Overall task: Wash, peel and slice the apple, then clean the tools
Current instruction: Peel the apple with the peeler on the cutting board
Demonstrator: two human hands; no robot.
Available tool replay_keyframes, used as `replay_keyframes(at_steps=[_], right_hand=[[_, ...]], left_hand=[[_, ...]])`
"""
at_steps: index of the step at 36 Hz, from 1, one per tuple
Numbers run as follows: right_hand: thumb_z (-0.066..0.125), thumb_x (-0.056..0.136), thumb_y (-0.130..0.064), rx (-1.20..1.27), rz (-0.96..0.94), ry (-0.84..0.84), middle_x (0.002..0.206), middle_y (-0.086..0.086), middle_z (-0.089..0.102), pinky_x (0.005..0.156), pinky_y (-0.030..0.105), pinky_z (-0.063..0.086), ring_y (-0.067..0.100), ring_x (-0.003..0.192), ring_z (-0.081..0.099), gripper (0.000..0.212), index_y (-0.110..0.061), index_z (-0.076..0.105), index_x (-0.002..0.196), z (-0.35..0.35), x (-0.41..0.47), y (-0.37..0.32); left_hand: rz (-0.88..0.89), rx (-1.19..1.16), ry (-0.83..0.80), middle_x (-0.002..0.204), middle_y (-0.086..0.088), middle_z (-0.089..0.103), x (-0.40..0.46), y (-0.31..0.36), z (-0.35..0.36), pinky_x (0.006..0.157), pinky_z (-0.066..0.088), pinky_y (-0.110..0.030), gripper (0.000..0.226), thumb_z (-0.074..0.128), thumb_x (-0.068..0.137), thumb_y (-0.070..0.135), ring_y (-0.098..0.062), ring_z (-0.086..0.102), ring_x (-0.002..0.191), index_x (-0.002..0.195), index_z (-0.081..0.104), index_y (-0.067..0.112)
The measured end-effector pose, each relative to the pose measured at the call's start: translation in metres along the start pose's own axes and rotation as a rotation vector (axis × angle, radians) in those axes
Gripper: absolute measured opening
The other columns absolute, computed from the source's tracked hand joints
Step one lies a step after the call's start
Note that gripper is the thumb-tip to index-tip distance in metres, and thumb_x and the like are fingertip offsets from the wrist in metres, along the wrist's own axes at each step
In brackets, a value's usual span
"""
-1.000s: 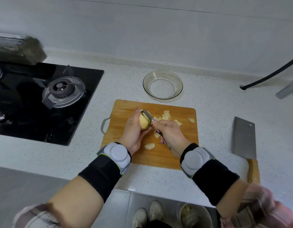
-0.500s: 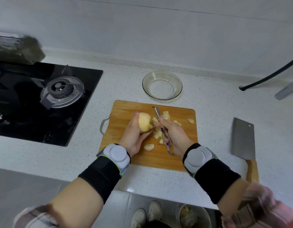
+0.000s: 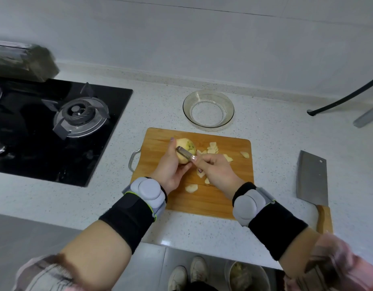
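The left hand (image 3: pixel 171 171) grips the apple (image 3: pixel 185 151) above the cutting board (image 3: pixel 158 148), with the fingers curled behind the fruit and the thumb below it. The apple is mostly bare and pale yellow, with a patch of greenish skin showing on its upper right side. The right hand (image 3: pixel 217 170) grips the peeler (image 3: pixel 184 153), fingers curled round its handle, and the metal head lies across the front of the apple, touching it. The two hands are close together, almost meeting at the fruit.

Peel pieces (image 3: pixel 213 148) lie scattered on the board to the right of the apple and below the hands, some in a small heap, others apart. The board is wooden with a metal handle on its left edge, and it lies flat on the speckled bench (image 3: pixel 275 143).

A glass bowl (image 3: pixel 208 111) stands on the bench just beyond the far edge of the board. A cleaver (image 3: pixel 312 179) lies on the bench to the right of the board, apart from it, blade away from the person and wooden handle toward the near edge. A black gas hob (image 3: pixel 55 127) sits in the bench at the left, well apart from the board. Both wrists carry grey devices on black bands. Below the bench edge, a pair of shoes (image 3: pixel 187 274) and a bin (image 3: pixel 246 276) show on the floor.
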State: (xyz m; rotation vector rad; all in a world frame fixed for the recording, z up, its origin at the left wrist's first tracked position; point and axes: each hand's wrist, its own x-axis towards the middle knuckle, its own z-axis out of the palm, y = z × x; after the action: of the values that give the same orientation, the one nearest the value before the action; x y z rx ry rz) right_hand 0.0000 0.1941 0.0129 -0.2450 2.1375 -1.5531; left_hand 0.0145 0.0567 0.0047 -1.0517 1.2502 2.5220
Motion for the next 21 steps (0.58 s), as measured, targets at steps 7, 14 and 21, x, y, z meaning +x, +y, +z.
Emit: replay_keyframes(at_steps=[7, 14, 21], right_hand=[[0.054, 0.101, -0.033, 0.141, 0.084, 0.061, 0.038, -0.013, 0.033, 0.038, 0.019, 0.019, 0.007, 0.036, 0.021, 0.046, -0.011, 0.044, 0.061, -0.0004, 0.0002, 0.0036], [0.056, 0.099, -0.035, 0.130, 0.108, 0.065, 0.044, -0.005, 0.027, 0.041, 0.022, 0.019, 0.010, 0.039, 0.021, 0.046, -0.014, 0.046, 0.059, -0.0002, 0.0035, 0.0044], [0.054, 0.100, -0.032, 0.045, 0.014, 0.000, 0.041, -0.017, 0.042, 0.046, 0.019, 0.030, 0.000, 0.041, 0.034, 0.041, -0.010, 0.054, 0.065, -0.0018, 0.0024, 0.0022]], left_hand=[[0.006, -0.036, -0.007, 0.085, -0.009, 0.070, -0.0018, -0.0016, -0.0015, 0.071, 0.057, -0.025, 0.044, 0.041, 0.097, 0.050, -0.017, 0.066, 0.077, 0.097, 0.060, 0.009], [-0.030, -0.068, -0.006, 0.083, -0.011, 0.071, -0.0047, -0.0044, -0.0038, 0.057, 0.056, -0.023, 0.047, 0.041, 0.097, 0.050, -0.020, 0.067, 0.073, 0.100, 0.060, 0.007], [-0.040, -0.154, -0.066, 0.106, -0.018, 0.067, -0.0070, 0.0039, -0.0048, 0.080, 0.057, -0.033, 0.044, 0.039, 0.101, 0.042, -0.026, 0.066, 0.096, 0.112, 0.057, 0.003]])
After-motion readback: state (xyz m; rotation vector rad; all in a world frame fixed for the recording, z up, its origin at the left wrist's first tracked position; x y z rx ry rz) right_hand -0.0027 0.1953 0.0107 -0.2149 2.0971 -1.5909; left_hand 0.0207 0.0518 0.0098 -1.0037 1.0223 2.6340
